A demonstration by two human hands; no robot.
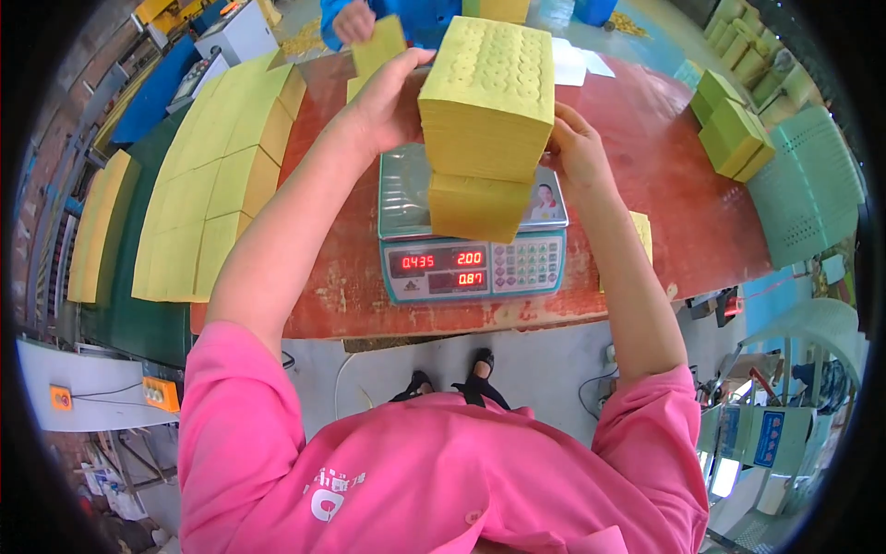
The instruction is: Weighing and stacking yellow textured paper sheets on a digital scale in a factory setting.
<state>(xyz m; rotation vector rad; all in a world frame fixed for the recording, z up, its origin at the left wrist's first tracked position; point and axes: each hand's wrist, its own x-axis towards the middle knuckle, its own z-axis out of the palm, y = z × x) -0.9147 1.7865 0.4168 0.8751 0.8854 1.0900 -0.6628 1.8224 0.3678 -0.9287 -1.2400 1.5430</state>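
Observation:
Between my two hands is a thick stack of yellow paper [484,120], its top sheet covered in rows of punched curved marks. My left hand [392,102] grips its left side, and my right hand [581,152] closes on the right side, with some fingertips hidden behind the paper. Below it a second yellow paper block [475,208] sits on the tray of a digital scale [544,268]. The upper stack looks slightly offset from this block; whether the two touch is hard to tell. Red digits glow on the scale's front panel.
Bundles of yellow paper [198,185] line the left side. More blocks [734,138] lie at the right of the red table [683,222], beside a green plastic chair [808,185]. Across the table a co-worker's hand [353,20] is by a yellow sheaf [379,48].

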